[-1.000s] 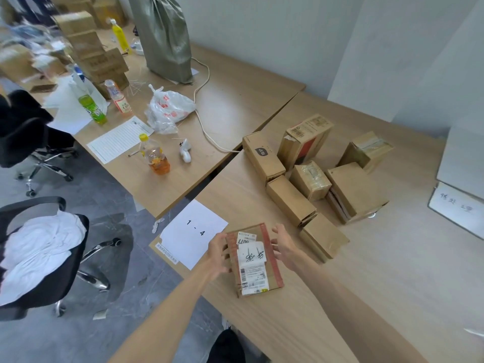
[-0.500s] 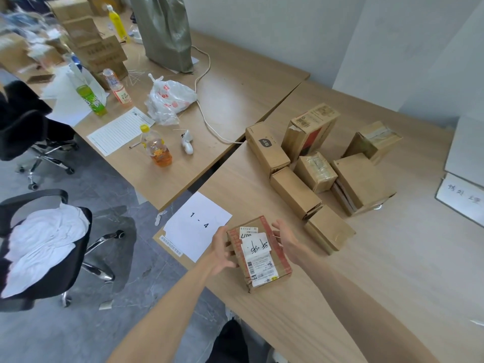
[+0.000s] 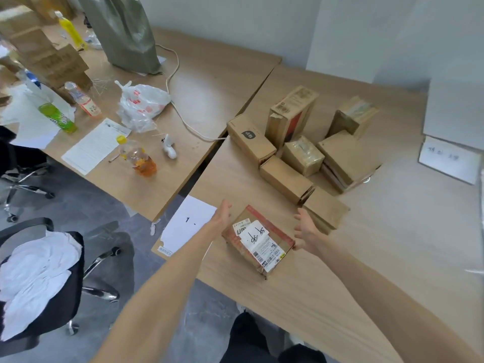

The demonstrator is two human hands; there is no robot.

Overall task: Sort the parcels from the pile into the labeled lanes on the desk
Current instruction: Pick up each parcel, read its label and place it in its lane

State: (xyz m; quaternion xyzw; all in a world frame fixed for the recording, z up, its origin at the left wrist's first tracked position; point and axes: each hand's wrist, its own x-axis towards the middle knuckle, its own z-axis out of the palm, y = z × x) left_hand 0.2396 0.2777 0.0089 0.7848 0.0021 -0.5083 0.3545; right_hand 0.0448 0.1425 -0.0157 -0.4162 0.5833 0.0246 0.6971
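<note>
Parcel (image 3: 258, 241) is laid flat on the tabletop (image 3: 392, 244), label upward, flanked by the left hand (image 3: 222, 215) and right hand (image 3: 306, 230), both spread open and gripping nothing.

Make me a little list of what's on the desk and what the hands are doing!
Parcel in front: labeled parcel, flat on the desk
Left hand: open, beside the parcel
Right hand: open, beside the parcel
Pile: brown boxes behind the parcel
Lane sheet: white paper, "1" showing, at the desk's left edge
</note>
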